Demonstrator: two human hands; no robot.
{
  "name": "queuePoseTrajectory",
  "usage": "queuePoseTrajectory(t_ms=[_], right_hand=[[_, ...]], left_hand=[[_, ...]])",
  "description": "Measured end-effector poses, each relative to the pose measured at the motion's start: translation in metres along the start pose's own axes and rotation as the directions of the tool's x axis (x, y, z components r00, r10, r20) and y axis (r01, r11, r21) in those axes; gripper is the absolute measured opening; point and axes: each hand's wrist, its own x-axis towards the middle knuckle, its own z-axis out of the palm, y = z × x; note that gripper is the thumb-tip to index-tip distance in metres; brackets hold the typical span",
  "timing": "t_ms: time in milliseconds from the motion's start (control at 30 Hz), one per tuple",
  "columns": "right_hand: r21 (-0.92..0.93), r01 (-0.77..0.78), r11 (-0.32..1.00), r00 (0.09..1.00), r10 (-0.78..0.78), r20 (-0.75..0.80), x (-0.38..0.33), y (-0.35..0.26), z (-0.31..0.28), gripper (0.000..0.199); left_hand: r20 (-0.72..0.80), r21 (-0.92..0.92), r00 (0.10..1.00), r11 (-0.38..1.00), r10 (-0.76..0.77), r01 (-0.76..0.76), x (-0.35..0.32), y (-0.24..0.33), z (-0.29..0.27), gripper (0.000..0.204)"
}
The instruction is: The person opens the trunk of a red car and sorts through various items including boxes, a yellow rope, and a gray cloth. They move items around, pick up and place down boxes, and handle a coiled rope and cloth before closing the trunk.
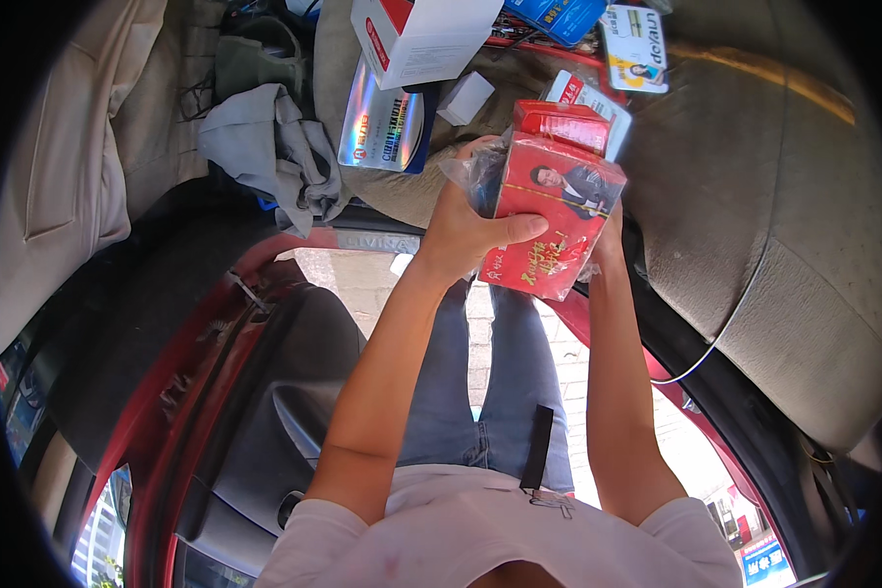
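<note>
A flat red box (549, 230) in loose clear plastic wrap is held up in front of me, its face printed with a person in a dark suit and gold lettering. My left hand (465, 230) grips its left side, thumb laid across the front and the other fingers behind. On the far right edge my right hand (610, 240) supports it, most of its fingers hidden behind the box. Just beyond its top edge shows a second red packet (563, 125), partly covered; whether I hold that too I cannot tell.
On the beige car seat (764, 176) lie a red-and-white carton (431, 44), a small white box (465, 98), a shiny blue-and-silver package (387, 122), a white-and-yellow packet (637, 49) and a grey cloth (265, 147). A car door (284, 392) stands open at left. A pale cable (725, 328) crosses the right side.
</note>
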Motion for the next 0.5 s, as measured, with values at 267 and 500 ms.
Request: queuePoseTrajectory(t_ms=[267,500], right_hand=[[-0.079,0.065,0.995,0.998,-0.065,0.002,-0.108,-0.072,-0.015,0.068],[-0.044,-0.011,0.999,0.997,0.014,0.07,-0.237,-0.11,-0.046,0.074]], left_hand=[[0.316,-0.584,0.932,0.738,-0.178,0.339,-0.059,-0.031,-0.022,0.065],[0.076,-0.736,0.963,0.637,-0.257,0.228,-0.18,-0.06,-0.04,0.067]])
